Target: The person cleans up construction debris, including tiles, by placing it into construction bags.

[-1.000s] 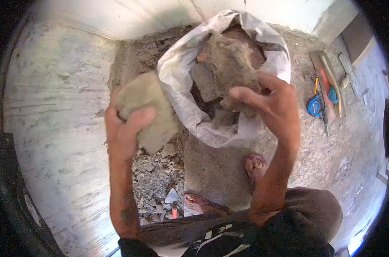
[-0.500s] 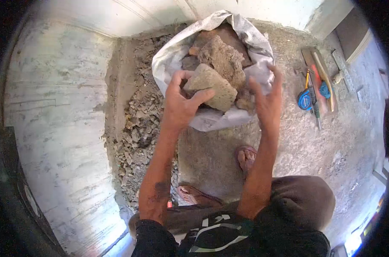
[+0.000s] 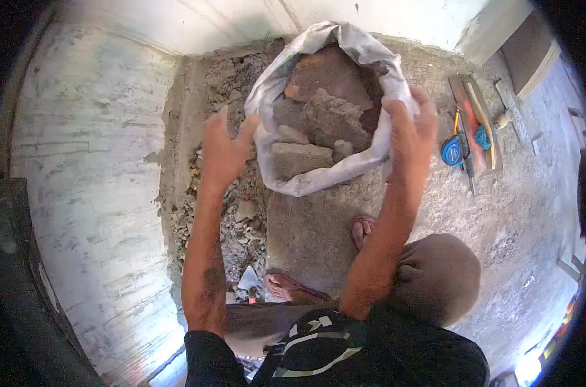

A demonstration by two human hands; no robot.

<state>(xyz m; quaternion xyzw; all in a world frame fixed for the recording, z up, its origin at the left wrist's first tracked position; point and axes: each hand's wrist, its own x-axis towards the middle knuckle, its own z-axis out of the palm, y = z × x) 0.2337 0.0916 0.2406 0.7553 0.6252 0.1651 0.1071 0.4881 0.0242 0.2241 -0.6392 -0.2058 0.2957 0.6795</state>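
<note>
A white woven sack stands on the floor in front of me, its mouth wide and its rim folded. Inside lie several chunks of broken concrete, among them a rough grey-brown chunk and a flat pale chunk near the front rim. My left hand is just left of the sack, thumb and fingers spread, holding nothing. At the right rim, my right hand has the sack edge between thumb and fingers; its fingertips are slightly blurred.
Loose rubble runs along the left wall. A trowel lies by my left foot. On the right lie a blue tape measure, a screwdriver-like tool and a wooden board. Walls stand left and ahead.
My left hand has let go of the flat concrete chunk, which now rests in the sack, and has moved left outside the rim. My right hand has moved to the right rim.
</note>
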